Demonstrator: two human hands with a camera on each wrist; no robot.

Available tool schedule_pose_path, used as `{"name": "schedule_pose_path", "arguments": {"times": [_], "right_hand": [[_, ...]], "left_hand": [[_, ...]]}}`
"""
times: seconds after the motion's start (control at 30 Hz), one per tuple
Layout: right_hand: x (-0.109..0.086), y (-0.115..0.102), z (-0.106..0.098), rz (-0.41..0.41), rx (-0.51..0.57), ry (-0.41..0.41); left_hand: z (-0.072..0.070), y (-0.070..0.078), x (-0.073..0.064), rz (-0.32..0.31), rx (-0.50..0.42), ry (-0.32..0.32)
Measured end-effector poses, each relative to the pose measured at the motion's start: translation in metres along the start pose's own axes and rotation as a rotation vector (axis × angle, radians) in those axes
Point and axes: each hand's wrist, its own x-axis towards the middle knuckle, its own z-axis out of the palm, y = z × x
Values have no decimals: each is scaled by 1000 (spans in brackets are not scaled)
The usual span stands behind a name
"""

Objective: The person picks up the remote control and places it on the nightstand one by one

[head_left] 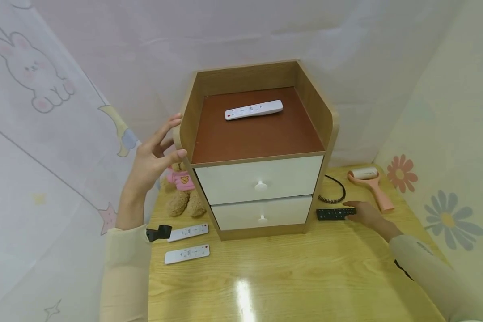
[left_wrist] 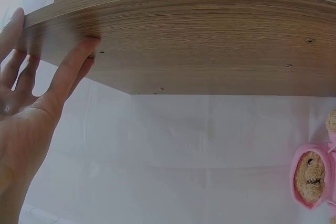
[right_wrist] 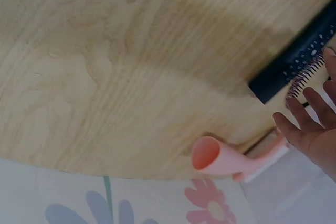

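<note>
Homelike, nursery-style setting: bunny-print sheet (head_left: pixel 34 67), teddy bear (head_left: pixel 184 181).

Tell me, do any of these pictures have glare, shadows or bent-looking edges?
Head view: white glare on the front of the table; left wrist view: dim, the long upper edge of the cabinet looks bowed, perhaps from the lens; right wrist view: also dim, with a broad, soft-edged shadow beside the black remote.

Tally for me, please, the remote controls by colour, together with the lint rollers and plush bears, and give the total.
White remote controls: 3
Black remote control: 1
Lint roller: 1
Plush bear: 1
Total: 6
</note>
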Motion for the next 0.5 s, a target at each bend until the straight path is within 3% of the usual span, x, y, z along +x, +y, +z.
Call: {"name": "schedule_pose_path", "arguments": {"times": [0.2,0.33,0.5], "right_hand": [[7,9,12,23,-8,-34],[9,14,17,50,-19,-52],[8,18,22,27,-44,-61]], "left_hand": [[-3,-4,0,-5,-5,5],[0,2,0,5,1,1],[5,12,2,24,23,-8]]}}
